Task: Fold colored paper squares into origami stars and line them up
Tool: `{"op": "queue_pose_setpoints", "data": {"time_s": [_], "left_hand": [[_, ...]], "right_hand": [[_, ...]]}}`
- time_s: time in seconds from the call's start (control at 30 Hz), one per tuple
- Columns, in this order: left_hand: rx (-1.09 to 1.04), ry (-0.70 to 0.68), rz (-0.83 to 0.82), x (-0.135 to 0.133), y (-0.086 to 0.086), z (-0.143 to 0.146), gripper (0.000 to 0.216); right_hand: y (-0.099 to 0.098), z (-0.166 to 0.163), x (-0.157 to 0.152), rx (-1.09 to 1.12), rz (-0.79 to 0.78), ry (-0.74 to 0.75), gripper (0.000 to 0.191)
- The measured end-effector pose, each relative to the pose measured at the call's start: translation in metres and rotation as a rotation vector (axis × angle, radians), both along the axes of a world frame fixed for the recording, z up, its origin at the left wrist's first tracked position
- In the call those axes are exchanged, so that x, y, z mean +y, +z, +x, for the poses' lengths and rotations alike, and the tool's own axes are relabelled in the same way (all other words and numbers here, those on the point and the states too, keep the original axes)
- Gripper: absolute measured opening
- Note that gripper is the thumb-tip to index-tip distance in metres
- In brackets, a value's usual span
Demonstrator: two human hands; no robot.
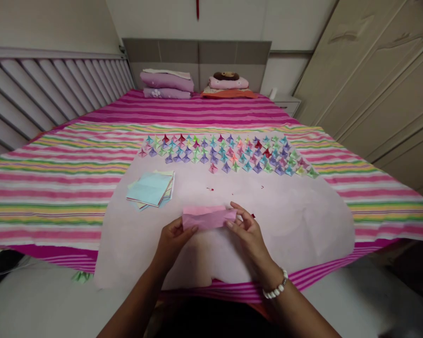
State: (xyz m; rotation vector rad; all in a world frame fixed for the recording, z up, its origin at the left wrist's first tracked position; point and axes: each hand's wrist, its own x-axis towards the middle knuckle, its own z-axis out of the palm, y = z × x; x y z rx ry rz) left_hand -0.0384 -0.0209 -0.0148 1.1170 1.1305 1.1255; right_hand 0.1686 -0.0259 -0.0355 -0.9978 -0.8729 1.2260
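A folded pink sheet of paper is held between both hands just above a large pale pink sheet spread on the bed. My left hand pinches the paper's left end with thumb and fingers closed on it. My right hand, with a white bead bracelet at the wrist, pinches the right end. A stack of pastel paper squares, light blue on top, lies to the left beyond my hands.
Several rows of small folded paper pieces in many colours lie across the far part of the pale sheet. The striped bedspread covers the bed. Folded bedding sits at the headboard. A wardrobe stands at right.
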Motion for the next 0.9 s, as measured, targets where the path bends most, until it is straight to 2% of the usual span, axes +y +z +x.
{"op": "queue_pose_setpoints", "data": {"time_s": [0.13,0.27,0.33,0.4,0.47,0.5,0.6,0.7,0.77,0.9], "left_hand": [[-0.003,0.005,0.027,-0.002,-0.001,0.002,0.020],[-0.026,0.052,0.036,-0.003,-0.001,0.005,0.024],[-0.056,0.080,0.042,-0.003,0.001,0.006,0.037],[-0.074,0.117,0.025,-0.002,0.002,0.007,0.064],[-0.077,0.156,-0.015,0.000,0.003,0.008,0.086],[-0.087,0.169,-0.034,0.000,0.004,0.008,0.089],[-0.204,0.117,-0.071,0.001,0.004,0.010,0.076],[-0.364,-0.028,-0.132,-0.002,0.004,0.015,0.055],[-0.437,-0.075,-0.201,-0.004,0.004,0.021,0.050],[-0.577,0.015,-0.279,-0.003,0.000,0.027,0.046]], "right_hand": [[0.000,-0.004,0.003,0.099,-0.104,-0.043,0.064],[0.002,-0.006,0.004,0.186,-0.152,-0.033,0.066],[0.005,-0.006,0.003,0.192,-0.177,0.003,0.066],[0.007,-0.007,0.002,0.194,-0.189,0.031,0.062],[0.009,-0.008,0.001,0.206,-0.187,0.064,0.053],[0.010,-0.009,0.000,0.211,-0.182,0.086,0.046],[0.012,-0.012,-0.001,0.204,-0.159,0.132,0.030],[0.013,-0.016,-0.001,0.187,-0.149,0.128,0.025],[0.013,-0.017,-0.001,0.184,-0.150,0.125,0.024],[0.013,-0.019,-0.001,0.196,-0.156,0.091,0.025]]}}
